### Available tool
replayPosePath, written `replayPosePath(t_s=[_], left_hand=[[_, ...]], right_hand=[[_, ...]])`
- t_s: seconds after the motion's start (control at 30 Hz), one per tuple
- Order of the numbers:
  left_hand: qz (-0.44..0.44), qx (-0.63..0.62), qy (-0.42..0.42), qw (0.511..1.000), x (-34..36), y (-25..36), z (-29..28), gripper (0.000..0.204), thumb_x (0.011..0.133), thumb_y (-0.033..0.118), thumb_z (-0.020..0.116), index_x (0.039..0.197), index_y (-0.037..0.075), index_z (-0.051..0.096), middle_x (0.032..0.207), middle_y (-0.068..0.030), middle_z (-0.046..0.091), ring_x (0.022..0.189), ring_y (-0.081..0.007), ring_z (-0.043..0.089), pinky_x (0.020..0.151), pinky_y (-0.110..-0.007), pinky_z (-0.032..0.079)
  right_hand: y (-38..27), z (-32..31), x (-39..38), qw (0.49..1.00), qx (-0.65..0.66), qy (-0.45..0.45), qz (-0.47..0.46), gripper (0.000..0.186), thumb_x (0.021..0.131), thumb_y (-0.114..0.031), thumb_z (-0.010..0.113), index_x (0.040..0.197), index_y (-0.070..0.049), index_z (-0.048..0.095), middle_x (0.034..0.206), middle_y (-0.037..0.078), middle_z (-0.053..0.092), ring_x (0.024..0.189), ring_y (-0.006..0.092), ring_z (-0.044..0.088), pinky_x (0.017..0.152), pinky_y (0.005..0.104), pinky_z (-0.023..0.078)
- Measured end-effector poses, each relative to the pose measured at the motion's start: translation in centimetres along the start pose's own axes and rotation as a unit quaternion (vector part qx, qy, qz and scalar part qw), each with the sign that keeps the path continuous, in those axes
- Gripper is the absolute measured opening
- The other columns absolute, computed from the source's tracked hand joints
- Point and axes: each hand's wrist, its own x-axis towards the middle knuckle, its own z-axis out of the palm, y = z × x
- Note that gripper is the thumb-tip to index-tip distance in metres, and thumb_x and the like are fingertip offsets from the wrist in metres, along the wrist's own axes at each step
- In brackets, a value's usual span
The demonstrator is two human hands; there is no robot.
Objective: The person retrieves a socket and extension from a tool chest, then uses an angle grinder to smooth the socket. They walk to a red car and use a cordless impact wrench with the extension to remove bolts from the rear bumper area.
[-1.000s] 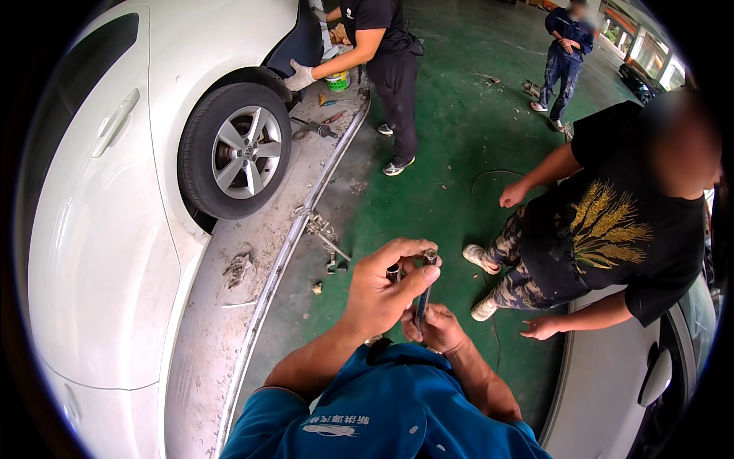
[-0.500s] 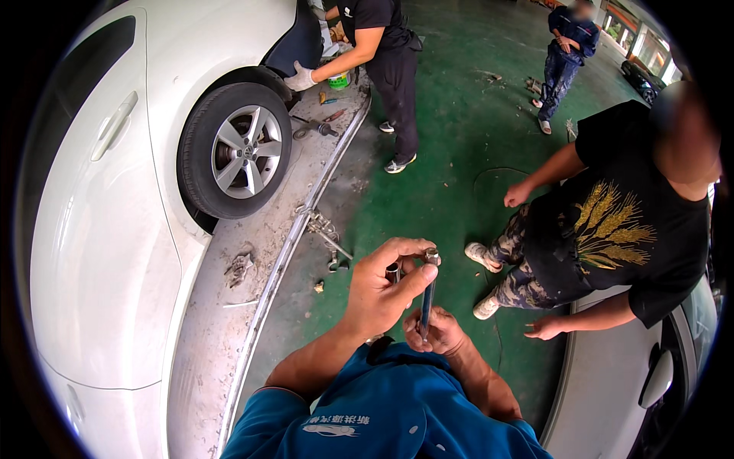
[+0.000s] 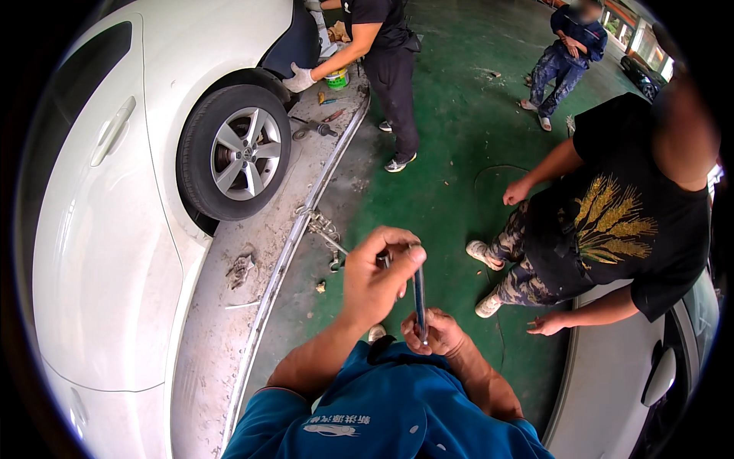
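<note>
Out in front of my blue shirt, I hold a slim steel socket wrench bar point(image 3: 419, 297) upright. My left hand point(image 3: 373, 279) pinches its upper end between thumb and fingers, which cover the head. A small metal piece point(image 3: 383, 262), mostly hidden, sits within the curled fingers of the same hand. Lower down, my right hand point(image 3: 437, 333) closes around the bar's bottom end, and the shiny tip pokes out near the thumb.
A white car point(image 3: 107, 252) with a wheel point(image 3: 237, 153) fills the left. Beside it, a metal-edged platform point(image 3: 229, 329) bears tools and rags. A gloved person point(image 3: 375, 69) works at the car's end. Another person point(image 3: 604, 222) stands close on the right, by a second car point(image 3: 612, 375); one stands farther back.
The bar's upper end has shifted left with my left hand, whose fingers now cover the head. My right hand stays nearly in place. The far person has changed stance.
</note>
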Motion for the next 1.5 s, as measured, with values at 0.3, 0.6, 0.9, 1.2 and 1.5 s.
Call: replayPosePath(t_s=[0.3,0.6,0.9,1.2,1.5], left_hand=[[-0.130,-0.156,0.080,0.976,3.1,-2.3,-2.9,0.024,0.096,0.019,0.062,0.113,0.002,0.062,0.095,-0.0075,0.065,0.058,-0.0067,0.053,0.045,-0.022,0.043],[-0.146,-0.278,0.132,0.940,4.5,-5.2,-6.8,0.018,0.097,0.016,0.057,0.110,0.004,0.062,0.092,-0.0060,0.062,0.070,-0.0129,0.055,0.057,-0.028,0.046],[-0.156,-0.413,0.180,0.879,6.8,-5.1,-9.0,0.019,0.102,0.021,0.055,0.106,0.004,0.061,0.087,-0.0035,0.058,0.071,-0.0132,0.054,0.059,-0.027,0.048],[-0.135,-0.275,0.036,0.951,3.4,-6.6,-6.3,0.040,0.100,0.034,0.057,0.130,0.007,0.058,0.101,-0.0104,0.069,0.056,-0.0085,0.050,0.048,-0.023,0.039],[-0.315,-0.352,0.058,0.879,2.6,-15.5,-7.0,0.021,0.099,0.022,0.058,0.107,0.002,0.062,0.092,-0.0077,0.066,0.062,-0.0087,0.054,0.049,-0.022,0.044]], right_hand=[[-0.6,3.5,-0.7,0.993,0.010,0.092,-0.073,0.048,0.101,-0.028,0.053,0.135,0.005,0.050,0.077,0.015,0.059,0.048,0.0161,0.050,0.043,0.0252,0.041],[-1.5,4.9,-1.1,0.983,-0.032,0.139,-0.114,0.049,0.100,-0.026,0.054,0.136,0.007,0.047,0.078,0.016,0.061,0.047,0.0168,0.051,0.041,0.0269,0.041],[-1.8,8.2,-2.0,0.942,-0.235,0.212,-0.109,0.043,0.100,-0.016,0.055,0.136,0.007,0.050,0.081,0.013,0.065,0.053,0.0140,0.055,0.050,0.0233,0.045],[-3.6,9.8,-1.8,0.927,-0.276,0.240,-0.081,0.047,0.099,-0.014,0.053,0.139,0.009,0.046,0.082,0.014,0.065,0.055,0.0149,0.053,0.051,0.0239,0.043],[-6.6,12.2,-2.4,0.927,-0.312,0.050,-0.203,0.078,0.090,-0.025,0.074,0.150,0.003,0.031,0.124,0.014,0.056,0.099,0.0170,0.057,0.080,0.0310,0.051]])
